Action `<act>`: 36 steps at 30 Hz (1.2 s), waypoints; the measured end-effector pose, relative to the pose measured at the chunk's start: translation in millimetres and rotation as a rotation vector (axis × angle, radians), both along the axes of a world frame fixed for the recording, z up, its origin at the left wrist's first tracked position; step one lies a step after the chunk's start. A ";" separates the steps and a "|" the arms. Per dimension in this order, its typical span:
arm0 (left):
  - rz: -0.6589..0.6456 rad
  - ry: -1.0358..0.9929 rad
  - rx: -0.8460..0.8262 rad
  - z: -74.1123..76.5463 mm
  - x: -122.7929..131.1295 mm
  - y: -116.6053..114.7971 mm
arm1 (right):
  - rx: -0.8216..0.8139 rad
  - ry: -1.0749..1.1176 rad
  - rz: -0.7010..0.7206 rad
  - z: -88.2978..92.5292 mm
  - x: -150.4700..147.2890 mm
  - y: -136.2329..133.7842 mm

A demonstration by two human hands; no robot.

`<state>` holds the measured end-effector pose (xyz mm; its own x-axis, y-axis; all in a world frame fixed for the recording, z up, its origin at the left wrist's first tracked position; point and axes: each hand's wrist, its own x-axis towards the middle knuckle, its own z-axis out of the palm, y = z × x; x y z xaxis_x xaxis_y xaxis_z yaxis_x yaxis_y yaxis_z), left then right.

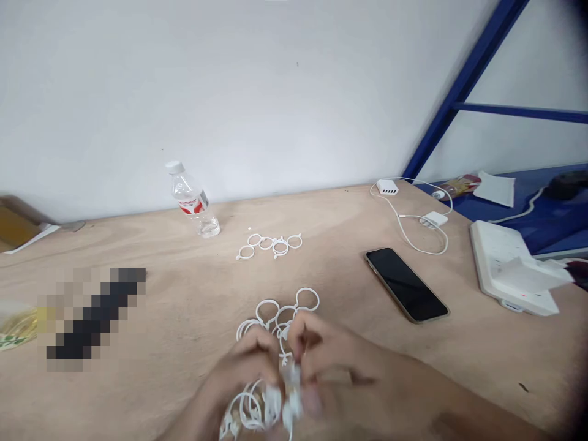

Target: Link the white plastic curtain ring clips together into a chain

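My left hand (250, 362) and my right hand (333, 355) are close together at the bottom centre, fingers bent and pinching. Between them is a blurred bunch of white plastic rings (250, 409), which look like curtain rings with small eyelets. The left fingers close on the bunch; the right thumb and fingers pinch a small white part (293, 398) of it, too smeared to tell its shape. Just beyond my fingers lies a loose pile of similar rings (267, 301), partly hidden by both hands. Farther back is a small group of white rings (247, 252).
A clear bottle (195, 205) stands near the wall. To the right lie a phone (408, 285), a white charger (387, 187) with its cable, and a power strip (500, 257). A blurred-out dark object (96, 321) and a plastic bag (18, 324) are at left.
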<state>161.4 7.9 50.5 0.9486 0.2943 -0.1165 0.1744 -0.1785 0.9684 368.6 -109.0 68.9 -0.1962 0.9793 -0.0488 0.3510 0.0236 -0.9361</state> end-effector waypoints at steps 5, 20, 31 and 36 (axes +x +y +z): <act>0.010 0.025 0.371 -14.3 31.5 44.0 | 0.145 -0.404 -0.242 -18.2 21.3 32.5; 0.254 0.073 0.986 -62.6 87.5 148.8 | 0.359 -0.699 -0.374 -70.0 66.4 132.7; 0.316 -0.162 0.502 -13.3 79.0 88.8 | 0.212 0.077 -0.317 -56.7 26.4 121.0; 0.468 -0.261 0.245 -11.6 74.3 70.7 | 0.017 0.562 -0.317 -51.8 14.2 100.0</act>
